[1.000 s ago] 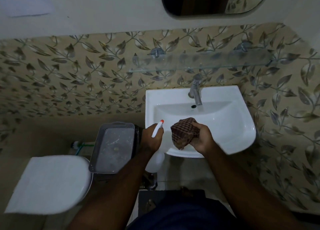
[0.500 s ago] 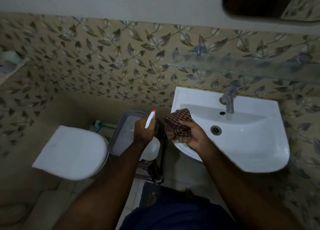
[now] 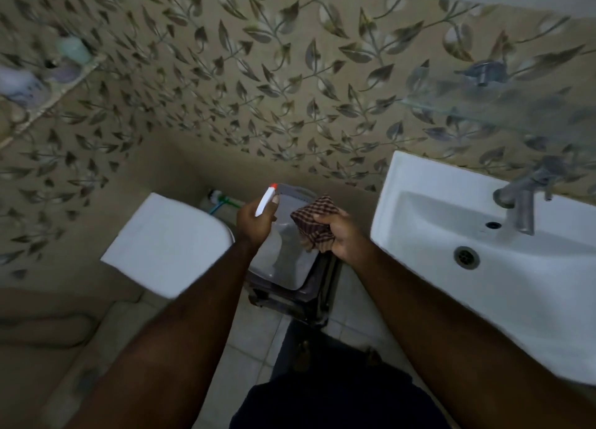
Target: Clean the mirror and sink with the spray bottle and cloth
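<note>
While the view tilts and blurs a little, a small corner shelf [image 3: 48, 83] with blurred toiletries sits high on the leaf-patterned wall at far left. Below it the closed white toilet lid [image 3: 167, 244] lies near the wall. Just right of the lid, the left hand [image 3: 254, 222] is curled tight around the neck of the spray bottle [image 3: 266, 198], whose white head with its red tip points up and away; the pale bottle body hangs below the fist, over a grey bin [image 3: 290, 267] standing on the tiled floor. Close beside it, the right hand [image 3: 338, 235] is closed around the bunched checked cloth [image 3: 314, 223], also held above the bin, left of the basin and not touching it. The white sink [image 3: 483, 267] fills the right side, dry-looking, with its metal tap [image 3: 522, 203] at the back and the drain [image 3: 466, 257] in the bowl. A glass shelf [image 3: 503, 112] is fixed to the wall above the tap.
</note>
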